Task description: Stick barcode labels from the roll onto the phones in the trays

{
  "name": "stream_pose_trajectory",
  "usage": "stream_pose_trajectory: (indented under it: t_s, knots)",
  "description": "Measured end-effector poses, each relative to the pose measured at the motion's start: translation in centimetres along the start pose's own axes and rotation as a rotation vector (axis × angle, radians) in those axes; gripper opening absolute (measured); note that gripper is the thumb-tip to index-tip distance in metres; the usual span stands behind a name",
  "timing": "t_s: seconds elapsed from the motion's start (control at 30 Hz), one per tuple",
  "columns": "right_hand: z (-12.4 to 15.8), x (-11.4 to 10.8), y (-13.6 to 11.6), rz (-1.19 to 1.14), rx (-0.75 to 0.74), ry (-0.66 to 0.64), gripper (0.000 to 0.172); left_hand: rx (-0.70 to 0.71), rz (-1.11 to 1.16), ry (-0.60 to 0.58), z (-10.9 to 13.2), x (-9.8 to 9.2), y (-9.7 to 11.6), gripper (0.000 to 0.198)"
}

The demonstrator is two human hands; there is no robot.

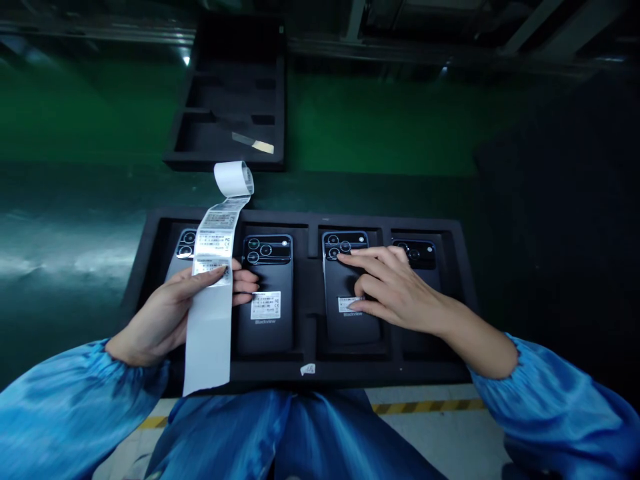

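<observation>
My left hand [173, 303] pinches a strip of white printed labels [216, 241] between thumb and fingers. The strip's far end curls into a roll [233, 179], while its blank lower end hangs toward me. Beneath it lies a partly hidden dark phone [186, 248]. A second phone [267, 337], back up, bears a label [265, 305] above the word Blackview. Over a third phone [345, 330] is my right hand [387, 287], fingers apart; its index finger reaches the camera area and its thumb touches a label [345, 305] on the back. My wrist partly covers a fourth phone [425, 257].
The phones sit in separate recesses of a black tray [313, 370] near my lap. A scrap of white paper [308, 369] is on its front rim. Farther off, another black tray [225, 162] holds a pale strip of tape [263, 146]. Both stand on a green surface [375, 133].
</observation>
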State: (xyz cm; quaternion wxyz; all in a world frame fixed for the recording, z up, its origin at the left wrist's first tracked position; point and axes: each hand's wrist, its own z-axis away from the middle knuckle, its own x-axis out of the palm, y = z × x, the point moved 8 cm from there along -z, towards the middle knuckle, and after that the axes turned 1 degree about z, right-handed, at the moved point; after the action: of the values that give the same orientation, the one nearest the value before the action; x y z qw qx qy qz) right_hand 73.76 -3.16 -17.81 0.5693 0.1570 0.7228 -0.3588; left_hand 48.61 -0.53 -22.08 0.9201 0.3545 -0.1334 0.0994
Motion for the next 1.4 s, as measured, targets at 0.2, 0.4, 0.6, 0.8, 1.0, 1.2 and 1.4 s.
stream_pose_trajectory:
  t_s: [0.2,0.4,0.6,0.8,1.0,1.2,1.4]
  knots:
    - [-0.6,0.0,0.3,-0.014,0.008,0.003,0.035,-0.001,0.002,-0.012,-0.2,0.0,0.0,0.036]
    - [-0.9,-0.2,0.1,0.061,-0.018,0.062,0.030,-0.017,-0.020,-0.022,-0.2,-0.7,-0.3,0.031]
    - [-0.5,0.0,-0.2,0.166,-0.040,0.110,0.030,0.004,-0.028,-0.032,-0.3,-0.4,-0.1,0.029]
    - [-0.7,-0.1,0.2,0.237,-0.017,0.136,0.029,0.023,-0.028,-0.031,-0.2,-0.4,-0.1,0.027]
    - [-1.0,-0.1,1.1,0.274,0.077,0.099,0.030,0.032,-0.019,-0.037,-0.2,-0.2,0.0,0.027]
    - [-1.4,0.2,1.2,0.341,0.203,0.014,0.108,0.017,0.005,-0.055,0.0,0.1,-0.1,0.033]
    - [-2.0,0.2,1.5,0.357,0.236,0.011,0.086,0.014,-0.044,-0.019,-0.2,-0.4,-0.1,0.031]
